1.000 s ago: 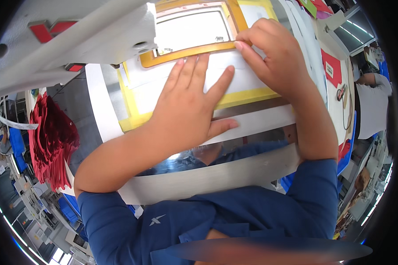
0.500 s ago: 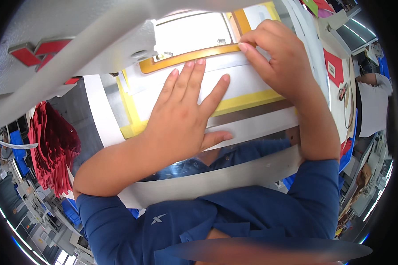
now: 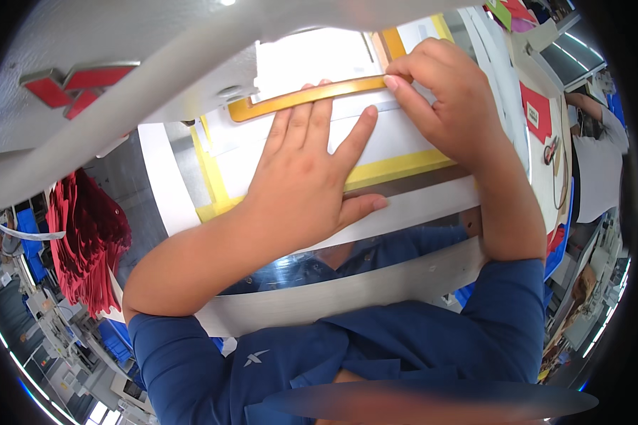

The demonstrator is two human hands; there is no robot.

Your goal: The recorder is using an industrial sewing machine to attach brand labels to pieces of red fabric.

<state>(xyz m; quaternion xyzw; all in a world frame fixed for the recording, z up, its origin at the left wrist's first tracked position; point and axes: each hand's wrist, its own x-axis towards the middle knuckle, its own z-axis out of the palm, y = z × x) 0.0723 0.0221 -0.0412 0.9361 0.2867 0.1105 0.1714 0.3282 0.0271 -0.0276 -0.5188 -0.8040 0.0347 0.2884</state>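
Note:
My left hand (image 3: 301, 173) lies with its fingers spread on a white sheet (image 3: 397, 131) edged with yellow tape. Its middle fingers pass beneath the front bar of an amber frame (image 3: 319, 96), and fingertips show past the bar. Bent fingers and thumb of my right hand (image 3: 450, 99) pinch the frame near its right corner. Inside the frame is a bright white area (image 3: 312, 60). What lies under my left palm is hidden.
A large grey machine body (image 3: 156, 42) with a red emblem overhangs the upper left. Red cut pieces (image 3: 88, 241) hang in a stack at left. Scissors (image 3: 550, 150) and a red piece (image 3: 535, 110) lie at right. Another person (image 3: 599, 163) stands beyond them.
My left fingers have slid forward from the front of the amber bar to beneath it. My right hand keeps its pinch at the corner. The view has shifted slightly.

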